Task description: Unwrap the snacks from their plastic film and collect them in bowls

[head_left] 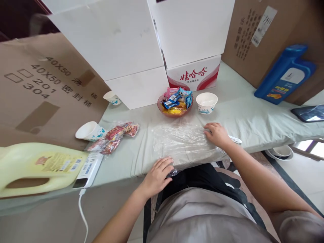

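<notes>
A clear plastic bag (181,140) lies flat and wrinkled on the cloth-covered table in front of me. My left hand (158,175) rests at the bag's near left corner, fingers stretched out and thumb apart. At the bag's right side, my right hand (218,135) lies on the plastic with thumb and forefinger apart; its other fingertips are partly hidden. Just behind the bag stands a pink glass bowl (174,114) heaped with wrapped snacks (177,99). A white paper cup (207,103) is upright beside the bowl. Part of a white object (235,139) shows behind my right wrist.
Red snack packets (116,135) lie left, near a tipped paper cup (89,131) and another cup (112,98). A yellow jug (43,165) and white power bank (88,170) with a cable are at front left. White boxes (108,40) stand behind; a blue bottle (286,76) and phone (308,113) are right.
</notes>
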The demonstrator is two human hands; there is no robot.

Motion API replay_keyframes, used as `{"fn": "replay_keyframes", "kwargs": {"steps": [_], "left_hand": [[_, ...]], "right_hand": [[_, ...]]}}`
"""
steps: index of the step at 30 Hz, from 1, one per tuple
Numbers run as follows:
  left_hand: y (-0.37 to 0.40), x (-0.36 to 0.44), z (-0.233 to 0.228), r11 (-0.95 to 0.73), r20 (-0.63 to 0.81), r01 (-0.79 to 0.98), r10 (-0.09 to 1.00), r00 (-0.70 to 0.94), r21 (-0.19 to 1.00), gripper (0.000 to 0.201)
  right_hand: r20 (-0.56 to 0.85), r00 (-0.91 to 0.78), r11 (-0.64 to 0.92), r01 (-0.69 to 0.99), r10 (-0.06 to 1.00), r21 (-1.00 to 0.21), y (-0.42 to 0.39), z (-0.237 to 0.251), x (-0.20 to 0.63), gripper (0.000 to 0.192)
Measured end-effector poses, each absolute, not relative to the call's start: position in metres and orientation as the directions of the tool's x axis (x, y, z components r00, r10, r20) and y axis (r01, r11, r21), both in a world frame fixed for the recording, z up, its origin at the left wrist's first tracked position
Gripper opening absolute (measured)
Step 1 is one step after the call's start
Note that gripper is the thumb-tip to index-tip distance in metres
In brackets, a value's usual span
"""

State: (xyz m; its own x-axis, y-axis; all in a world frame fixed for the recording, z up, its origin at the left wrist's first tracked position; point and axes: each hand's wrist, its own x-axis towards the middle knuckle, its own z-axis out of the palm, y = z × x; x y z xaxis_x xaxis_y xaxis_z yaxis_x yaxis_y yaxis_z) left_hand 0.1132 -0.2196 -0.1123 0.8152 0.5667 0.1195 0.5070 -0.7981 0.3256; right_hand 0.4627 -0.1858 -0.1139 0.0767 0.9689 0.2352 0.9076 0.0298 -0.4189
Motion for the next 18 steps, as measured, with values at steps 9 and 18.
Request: {"fn": "replay_keyframes", "kwargs": {"steps": [9, 18], "left_hand": [[-0.219, 0.102, -0.121, -0.602, 0.225, 0.447, 0.728, 0.648, 0.662, 0.012], [-0.218, 0.087, -0.114, -0.137, 0.037, 0.318, 0.953, 0.300, 0.938, 0.022]], "right_hand": [[0.187, -0.470, 0.504, 0.768, 0.863, -0.396, -0.258, -0.117, 0.467, 0.067], [0.296, -0.308, 0.422, 0.538, 0.904, -0.730, -0.290, -0.105, 0.465, 0.018]]}}
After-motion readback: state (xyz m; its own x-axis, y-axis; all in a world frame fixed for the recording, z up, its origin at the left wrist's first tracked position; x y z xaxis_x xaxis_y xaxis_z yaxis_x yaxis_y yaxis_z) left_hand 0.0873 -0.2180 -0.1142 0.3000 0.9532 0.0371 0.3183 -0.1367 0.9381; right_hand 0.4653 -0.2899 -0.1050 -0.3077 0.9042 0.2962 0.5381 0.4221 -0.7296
